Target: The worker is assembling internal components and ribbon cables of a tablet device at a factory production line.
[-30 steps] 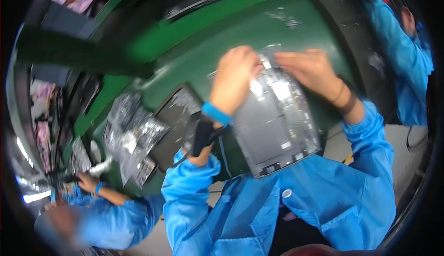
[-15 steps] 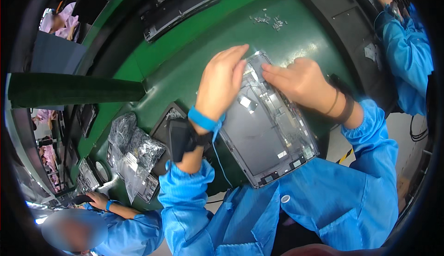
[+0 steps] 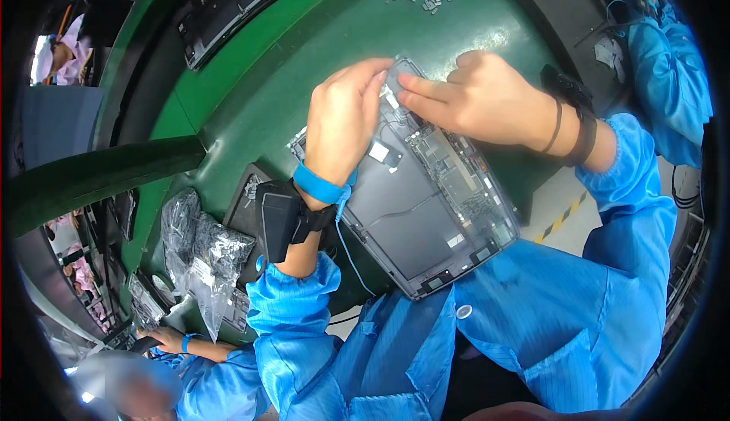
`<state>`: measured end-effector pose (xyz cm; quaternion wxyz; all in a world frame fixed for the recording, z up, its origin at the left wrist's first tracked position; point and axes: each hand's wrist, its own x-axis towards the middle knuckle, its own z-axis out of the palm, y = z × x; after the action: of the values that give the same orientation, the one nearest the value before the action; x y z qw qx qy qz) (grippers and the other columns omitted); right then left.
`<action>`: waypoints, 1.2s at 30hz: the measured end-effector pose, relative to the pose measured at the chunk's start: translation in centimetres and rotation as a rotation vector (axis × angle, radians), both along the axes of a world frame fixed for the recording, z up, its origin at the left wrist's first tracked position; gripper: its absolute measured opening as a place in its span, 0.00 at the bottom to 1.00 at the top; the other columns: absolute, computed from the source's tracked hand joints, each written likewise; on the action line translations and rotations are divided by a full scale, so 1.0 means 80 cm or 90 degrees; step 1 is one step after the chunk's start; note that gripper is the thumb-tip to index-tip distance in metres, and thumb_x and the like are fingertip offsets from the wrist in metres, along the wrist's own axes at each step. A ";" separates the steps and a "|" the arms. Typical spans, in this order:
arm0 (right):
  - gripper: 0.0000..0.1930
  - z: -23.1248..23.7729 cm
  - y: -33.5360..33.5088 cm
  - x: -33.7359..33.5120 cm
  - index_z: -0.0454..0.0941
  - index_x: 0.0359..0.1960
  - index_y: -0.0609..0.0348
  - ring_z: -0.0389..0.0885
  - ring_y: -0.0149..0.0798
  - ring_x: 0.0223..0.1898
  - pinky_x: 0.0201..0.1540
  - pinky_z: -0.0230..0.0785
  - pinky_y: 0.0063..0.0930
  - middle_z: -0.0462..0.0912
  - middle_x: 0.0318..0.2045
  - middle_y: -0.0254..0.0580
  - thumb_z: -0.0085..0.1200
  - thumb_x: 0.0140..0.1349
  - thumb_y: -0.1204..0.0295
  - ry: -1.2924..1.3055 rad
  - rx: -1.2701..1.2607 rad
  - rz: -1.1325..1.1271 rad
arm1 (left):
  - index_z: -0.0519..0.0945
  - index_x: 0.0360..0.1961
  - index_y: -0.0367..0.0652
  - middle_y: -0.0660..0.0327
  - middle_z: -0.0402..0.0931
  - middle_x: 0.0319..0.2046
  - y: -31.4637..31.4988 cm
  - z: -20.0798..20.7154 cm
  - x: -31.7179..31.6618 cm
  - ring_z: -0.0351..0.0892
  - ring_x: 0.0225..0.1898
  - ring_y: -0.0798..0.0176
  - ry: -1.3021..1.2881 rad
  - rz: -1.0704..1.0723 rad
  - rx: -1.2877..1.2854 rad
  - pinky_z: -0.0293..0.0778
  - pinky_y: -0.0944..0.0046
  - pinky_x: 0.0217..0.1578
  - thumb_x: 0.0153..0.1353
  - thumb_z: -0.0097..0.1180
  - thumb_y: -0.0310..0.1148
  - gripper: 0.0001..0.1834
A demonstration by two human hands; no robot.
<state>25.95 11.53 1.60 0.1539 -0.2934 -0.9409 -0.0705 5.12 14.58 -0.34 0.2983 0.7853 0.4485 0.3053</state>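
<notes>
Opened flat device [image 3: 407,242] overhung near edge of green table [image 3: 262,109]. Left hand [image 3: 341,117], narrow, and right hand [image 3: 490,98], two fingers extended, touched far end; grips unclear. Grey pieces [image 3: 431,3] lay beyond, striped tape [image 3: 561,217] on floor [image 3: 572,181].

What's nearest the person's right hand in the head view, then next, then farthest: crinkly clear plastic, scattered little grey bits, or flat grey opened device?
1. Flat grey opened device: under the right hand.
2. Scattered little grey bits: beyond it, toward the top.
3. Crinkly clear plastic: over on the left.
</notes>
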 end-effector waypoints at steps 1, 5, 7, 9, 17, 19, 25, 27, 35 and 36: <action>0.13 -0.007 0.000 0.003 0.82 0.36 0.62 0.80 0.30 0.18 0.22 0.69 0.26 0.86 0.42 0.48 0.56 0.48 0.71 0.011 0.046 0.029 | 0.84 0.43 0.39 0.50 0.84 0.36 0.000 0.001 -0.001 0.84 0.36 0.58 -0.001 0.002 -0.003 0.77 0.64 0.38 0.63 0.56 0.27 0.10; 0.14 -0.017 -0.001 0.000 0.83 0.36 0.60 0.77 0.27 0.18 0.22 0.65 0.23 0.86 0.41 0.43 0.57 0.46 0.72 0.052 0.126 0.068 | 0.83 0.45 0.39 0.51 0.84 0.39 -0.001 0.002 -0.002 0.84 0.39 0.56 -0.002 -0.013 -0.022 0.77 0.64 0.41 0.63 0.54 0.26 0.11; 0.13 -0.018 -0.006 -0.008 0.83 0.36 0.59 0.76 0.26 0.19 0.21 0.63 0.23 0.86 0.41 0.42 0.57 0.46 0.72 0.087 0.141 0.069 | 0.83 0.45 0.39 0.52 0.84 0.40 -0.002 0.007 -0.003 0.84 0.41 0.57 0.015 -0.012 -0.042 0.76 0.64 0.44 0.64 0.54 0.26 0.11; 0.12 -0.018 -0.011 -0.014 0.84 0.34 0.59 0.73 0.24 0.19 0.20 0.58 0.21 0.85 0.39 0.40 0.58 0.45 0.73 0.113 0.164 0.046 | 0.83 0.45 0.39 0.52 0.84 0.39 -0.001 0.011 -0.003 0.84 0.41 0.58 0.008 -0.005 -0.070 0.76 0.65 0.44 0.63 0.54 0.26 0.11; 0.14 -0.004 -0.042 0.008 0.85 0.34 0.60 0.63 0.24 0.16 0.18 0.52 0.19 0.86 0.39 0.41 0.58 0.42 0.73 0.147 0.143 0.026 | 0.83 0.42 0.36 0.51 0.83 0.36 0.003 0.014 0.007 0.84 0.37 0.57 0.068 -0.003 0.055 0.78 0.65 0.41 0.58 0.60 0.27 0.11; 0.14 -0.011 -0.045 0.012 0.85 0.34 0.60 0.63 0.23 0.16 0.18 0.51 0.19 0.86 0.39 0.41 0.58 0.42 0.73 0.160 0.144 0.021 | 0.83 0.42 0.36 0.51 0.83 0.35 0.007 0.012 0.016 0.84 0.36 0.56 0.079 -0.010 0.068 0.78 0.64 0.40 0.58 0.60 0.27 0.11; 0.13 -0.021 -0.048 0.015 0.85 0.33 0.60 0.62 0.23 0.16 0.18 0.50 0.19 0.87 0.38 0.41 0.58 0.43 0.73 0.181 0.154 0.010 | 0.79 0.37 0.36 0.53 0.78 0.28 0.007 0.009 0.017 0.80 0.31 0.48 0.197 -0.117 0.227 0.77 0.54 0.32 0.53 0.55 0.24 0.09; 0.13 -0.023 -0.050 0.018 0.85 0.33 0.60 0.62 0.23 0.16 0.18 0.50 0.20 0.87 0.38 0.41 0.58 0.43 0.73 0.188 0.161 0.001 | 0.76 0.38 0.36 0.54 0.76 0.27 0.005 0.008 0.021 0.79 0.30 0.49 0.277 -0.132 0.246 0.77 0.54 0.31 0.52 0.53 0.23 0.10; 0.13 -0.027 -0.049 0.024 0.85 0.34 0.59 0.64 0.23 0.17 0.18 0.53 0.20 0.86 0.39 0.38 0.58 0.45 0.74 0.216 0.163 -0.006 | 0.82 0.45 0.35 0.47 0.82 0.37 0.002 0.017 0.017 0.84 0.37 0.49 0.190 -0.067 0.204 0.79 0.60 0.38 0.61 0.57 0.26 0.12; 0.13 -0.026 -0.047 0.026 0.85 0.34 0.59 0.64 0.23 0.17 0.18 0.53 0.20 0.86 0.39 0.38 0.58 0.45 0.74 0.215 0.164 -0.009 | 0.82 0.47 0.35 0.46 0.82 0.37 0.002 0.018 0.016 0.84 0.38 0.50 0.148 -0.043 0.184 0.79 0.61 0.39 0.61 0.58 0.26 0.13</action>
<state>28.06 7.81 -0.49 0.3454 -0.2853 -0.8829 -0.1407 6.40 14.78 1.12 0.1384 0.8645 0.4048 0.2640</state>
